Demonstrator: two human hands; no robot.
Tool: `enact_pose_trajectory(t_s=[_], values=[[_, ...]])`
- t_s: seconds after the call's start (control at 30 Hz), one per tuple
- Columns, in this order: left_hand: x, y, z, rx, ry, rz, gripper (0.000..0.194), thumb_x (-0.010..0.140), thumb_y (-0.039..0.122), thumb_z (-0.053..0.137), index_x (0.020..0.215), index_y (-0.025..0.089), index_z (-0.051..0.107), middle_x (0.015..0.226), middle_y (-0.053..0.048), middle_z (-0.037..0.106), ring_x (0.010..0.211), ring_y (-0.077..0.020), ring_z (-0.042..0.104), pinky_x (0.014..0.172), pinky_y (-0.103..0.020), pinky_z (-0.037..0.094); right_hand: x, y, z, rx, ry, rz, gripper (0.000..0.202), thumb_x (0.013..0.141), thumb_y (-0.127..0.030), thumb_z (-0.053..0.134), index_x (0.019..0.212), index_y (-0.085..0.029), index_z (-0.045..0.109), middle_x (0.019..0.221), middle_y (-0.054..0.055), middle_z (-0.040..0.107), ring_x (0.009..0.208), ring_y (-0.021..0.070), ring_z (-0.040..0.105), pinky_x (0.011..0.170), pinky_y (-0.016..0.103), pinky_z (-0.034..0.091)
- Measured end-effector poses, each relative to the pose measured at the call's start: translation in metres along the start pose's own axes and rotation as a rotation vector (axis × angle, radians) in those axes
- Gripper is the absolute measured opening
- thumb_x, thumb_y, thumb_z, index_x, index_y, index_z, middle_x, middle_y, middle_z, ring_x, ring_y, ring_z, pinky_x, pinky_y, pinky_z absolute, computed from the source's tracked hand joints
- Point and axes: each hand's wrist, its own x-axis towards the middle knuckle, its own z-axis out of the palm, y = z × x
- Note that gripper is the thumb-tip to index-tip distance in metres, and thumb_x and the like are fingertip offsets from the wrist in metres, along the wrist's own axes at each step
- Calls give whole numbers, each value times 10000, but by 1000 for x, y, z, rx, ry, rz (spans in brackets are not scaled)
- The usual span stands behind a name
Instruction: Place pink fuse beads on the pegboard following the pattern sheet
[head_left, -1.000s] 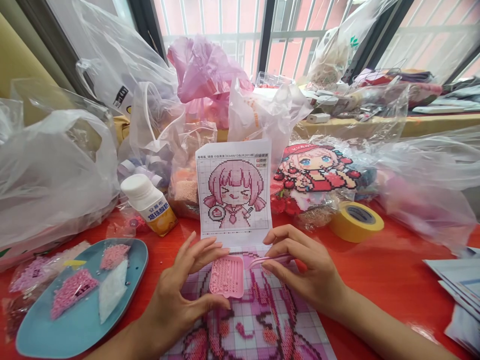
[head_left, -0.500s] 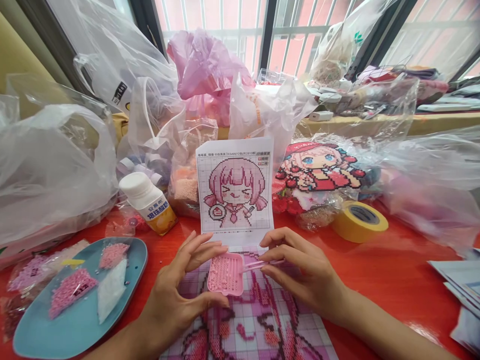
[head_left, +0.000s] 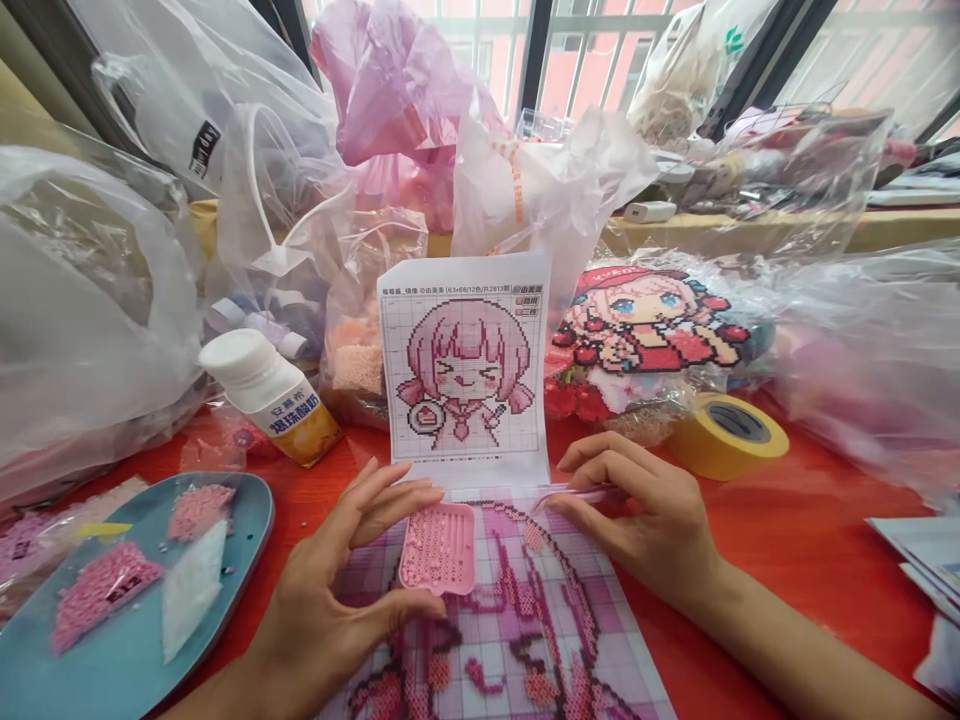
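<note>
My left hand (head_left: 337,570) grips a small pink ridged tray (head_left: 439,548) by its upper and lower edges; pink beads lie in its grooves. Pinched in my right hand (head_left: 637,500) are pink tweezers (head_left: 574,492), their tips over the upper part of the bead pattern. This pattern (head_left: 487,640), a partly beaded face on a gridded sheet, lies below both hands. Behind it stands a printed chart (head_left: 465,375) of a pink-haired character.
At the left, a blue plate (head_left: 142,690) bears bead bags, near a white bottle (head_left: 262,395). Yellow tape (head_left: 727,435) and a finished bead figure (head_left: 652,320) are at the right. Plastic bags (head_left: 540,190) crowd the back; papers (head_left: 915,570) lie far right.
The tweezers in my right hand have moved right, away from the tray, to above the pattern. My left hand and the tray sit slightly further left in view, and the camera view has shifted a little.
</note>
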Motion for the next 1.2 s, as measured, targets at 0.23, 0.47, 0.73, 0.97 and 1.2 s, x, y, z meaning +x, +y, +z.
enact_pose_trajectory(t_s=[0.23,0.47,0.73,0.97,1.2], values=[[0,-2,0,40,7,38,652,726,530,759,1310,416,491,1177,42,755,1264,-238,594,1179,-492,301,-5,2,2,-73,-44,-9,306,811,-327,731,636,-178,528,701,13,625,488,57,522,385,178,395],[-1,-2,-1,52,-2,19,663,729,527,760,1322,431,479,1191,57,749,1256,-219,601,1175,-449,319,-5,2,1,-73,-87,-45,306,816,-332,727,649,-171,528,706,13,609,478,51,503,374,179,389],[-1,-2,-1,23,6,-3,655,727,504,775,1310,365,512,1190,9,752,1281,-266,578,1174,-506,314,-3,0,0,-78,-2,-35,323,825,-315,714,630,-185,491,640,-15,588,459,49,509,378,170,387],[-1,-2,-1,5,8,-12,633,710,507,786,1278,367,544,1188,9,752,1278,-268,579,1180,-495,301,-4,0,2,-155,2,5,349,849,-246,679,579,-192,465,598,-36,587,436,35,492,385,173,359],[-1,-2,-1,5,-2,2,626,724,509,773,1290,417,520,1195,42,747,1280,-252,578,1177,-511,290,-3,0,2,-213,55,23,385,832,-146,641,545,-194,388,548,-45,543,426,39,470,390,186,336]])
